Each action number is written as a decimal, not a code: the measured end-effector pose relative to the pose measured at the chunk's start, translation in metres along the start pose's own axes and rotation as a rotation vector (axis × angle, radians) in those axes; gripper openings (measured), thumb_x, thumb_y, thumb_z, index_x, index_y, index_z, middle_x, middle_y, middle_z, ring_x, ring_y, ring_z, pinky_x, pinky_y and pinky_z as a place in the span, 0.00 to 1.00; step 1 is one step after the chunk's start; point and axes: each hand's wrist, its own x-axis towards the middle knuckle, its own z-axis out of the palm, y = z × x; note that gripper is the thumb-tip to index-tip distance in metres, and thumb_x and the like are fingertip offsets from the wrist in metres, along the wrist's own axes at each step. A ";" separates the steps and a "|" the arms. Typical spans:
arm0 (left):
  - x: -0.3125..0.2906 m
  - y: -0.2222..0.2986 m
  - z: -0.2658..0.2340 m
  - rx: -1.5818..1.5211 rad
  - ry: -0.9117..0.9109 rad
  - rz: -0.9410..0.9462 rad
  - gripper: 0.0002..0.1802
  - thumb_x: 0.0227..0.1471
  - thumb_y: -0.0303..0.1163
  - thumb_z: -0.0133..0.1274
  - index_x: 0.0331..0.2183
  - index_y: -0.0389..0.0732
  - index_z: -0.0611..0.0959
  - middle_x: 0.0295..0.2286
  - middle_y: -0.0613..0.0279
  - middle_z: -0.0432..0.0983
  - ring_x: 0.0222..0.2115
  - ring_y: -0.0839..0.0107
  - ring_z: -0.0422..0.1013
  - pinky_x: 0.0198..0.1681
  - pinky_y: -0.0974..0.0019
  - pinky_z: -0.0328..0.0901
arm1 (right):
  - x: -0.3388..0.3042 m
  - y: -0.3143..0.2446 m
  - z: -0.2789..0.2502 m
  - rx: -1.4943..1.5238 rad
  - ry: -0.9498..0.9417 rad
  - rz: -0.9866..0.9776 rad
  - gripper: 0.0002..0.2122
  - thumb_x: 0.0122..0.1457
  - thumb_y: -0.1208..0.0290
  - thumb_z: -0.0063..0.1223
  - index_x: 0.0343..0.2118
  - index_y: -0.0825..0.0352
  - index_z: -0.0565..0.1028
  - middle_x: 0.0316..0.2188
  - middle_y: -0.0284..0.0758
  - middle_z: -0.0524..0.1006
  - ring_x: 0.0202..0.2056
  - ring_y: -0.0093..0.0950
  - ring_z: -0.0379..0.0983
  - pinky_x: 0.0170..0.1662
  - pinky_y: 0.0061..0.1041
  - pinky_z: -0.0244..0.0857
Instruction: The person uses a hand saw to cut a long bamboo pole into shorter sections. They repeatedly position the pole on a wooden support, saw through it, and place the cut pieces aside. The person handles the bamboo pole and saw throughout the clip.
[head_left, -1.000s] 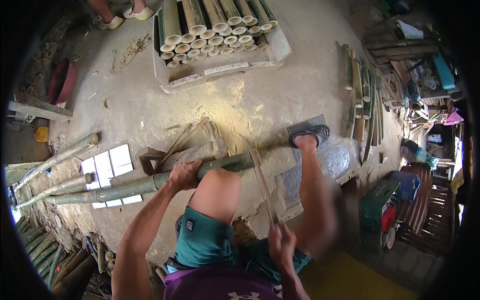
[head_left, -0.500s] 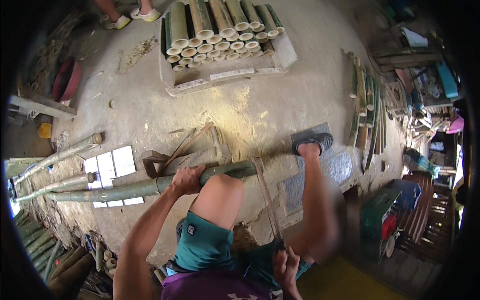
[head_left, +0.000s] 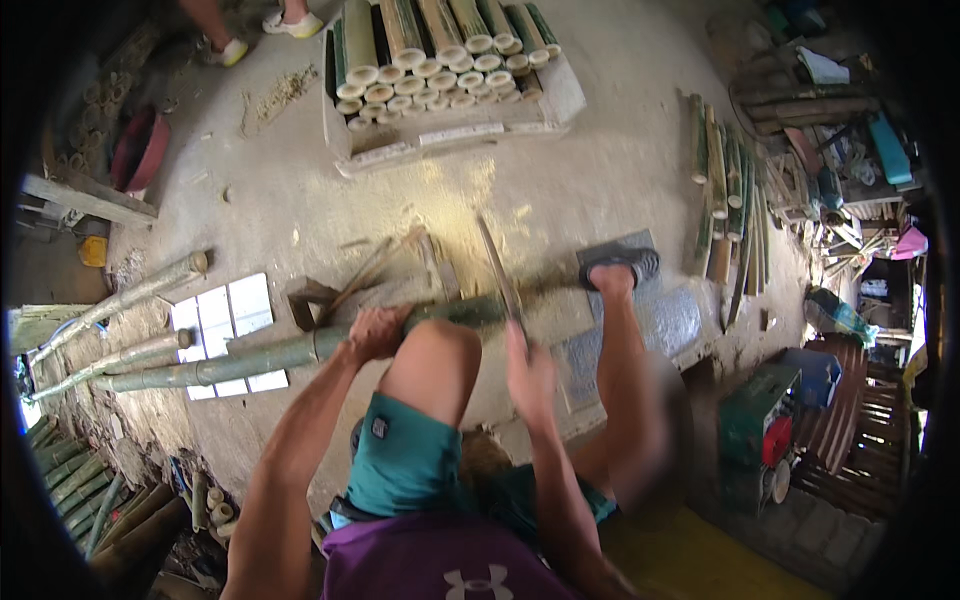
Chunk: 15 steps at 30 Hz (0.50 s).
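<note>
A long green bamboo pole (head_left: 255, 362) lies across the floor supports from the left, and my raised knee rests over it. My left hand (head_left: 378, 332) is wrapped around the pole, just left of the knee. In my right hand (head_left: 530, 378) is the handle of a hand saw; the fingers are smeared by motion. The saw's narrow blade (head_left: 496, 262) points away from me and crosses the pole near its right end. Whether the teeth are inside a cut is too blurred to tell. Yellowish sawdust (head_left: 450, 205) covers the floor beyond the blade.
A pale tray (head_left: 455, 137) holds a stack of cut bamboo tubes (head_left: 430, 50). More bamboo pieces (head_left: 722, 190) lie at the right. My sandalled foot (head_left: 618, 270) stands beside the pole's end. A wooden block (head_left: 306, 302) is next to the pole. Another person's feet (head_left: 293, 22) are at the far left.
My right hand has pushed forward, away from my body, carrying the saw with it. The blade now reaches well beyond the pole. My left hand keeps its grip on the bamboo.
</note>
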 end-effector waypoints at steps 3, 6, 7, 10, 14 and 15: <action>0.001 -0.001 0.000 0.073 -0.062 -0.032 0.26 0.50 0.45 0.60 0.47 0.43 0.72 0.36 0.43 0.82 0.38 0.42 0.78 0.41 0.41 0.70 | -0.080 -0.051 -0.082 0.016 -0.173 0.301 0.20 0.65 0.58 0.50 0.45 0.75 0.78 0.20 0.45 0.77 0.26 0.31 0.80 0.31 0.32 0.70; 0.001 0.000 -0.002 0.002 -0.101 -0.046 0.31 0.50 0.46 0.60 0.53 0.46 0.72 0.36 0.42 0.82 0.39 0.43 0.79 0.43 0.42 0.71 | -0.058 -0.064 -0.069 -0.003 -0.146 0.342 0.18 0.65 0.61 0.50 0.38 0.75 0.78 0.16 0.42 0.74 0.21 0.29 0.75 0.27 0.33 0.67; 0.001 0.001 -0.004 0.011 -0.086 -0.052 0.31 0.49 0.46 0.60 0.53 0.46 0.72 0.36 0.42 0.82 0.39 0.43 0.79 0.43 0.42 0.71 | -0.029 -0.051 -0.044 0.084 -0.111 0.265 0.21 0.67 0.57 0.49 0.37 0.77 0.77 0.18 0.46 0.74 0.24 0.31 0.76 0.27 0.35 0.66; 0.001 0.002 -0.006 -0.054 -0.055 -0.011 0.29 0.47 0.44 0.63 0.49 0.45 0.74 0.34 0.41 0.81 0.38 0.42 0.78 0.41 0.43 0.71 | 0.060 -0.025 0.027 0.020 -0.041 0.121 0.32 0.69 0.42 0.41 0.27 0.76 0.72 0.17 0.42 0.63 0.23 0.29 0.58 0.27 0.39 0.58; 0.005 -0.001 -0.007 0.000 -0.108 0.008 0.31 0.43 0.44 0.65 0.49 0.44 0.75 0.33 0.41 0.82 0.37 0.41 0.78 0.41 0.43 0.71 | 0.014 -0.027 -0.005 0.062 -0.131 0.207 0.33 0.67 0.42 0.43 0.39 0.80 0.77 0.26 0.55 0.76 0.27 0.43 0.74 0.36 0.41 0.67; 0.006 -0.002 -0.006 0.014 -0.120 0.005 0.32 0.42 0.44 0.65 0.49 0.44 0.75 0.33 0.41 0.82 0.37 0.41 0.78 0.41 0.43 0.71 | -0.019 -0.028 -0.029 0.129 -0.163 0.265 0.28 0.68 0.48 0.45 0.41 0.78 0.78 0.26 0.50 0.77 0.28 0.33 0.75 0.36 0.35 0.68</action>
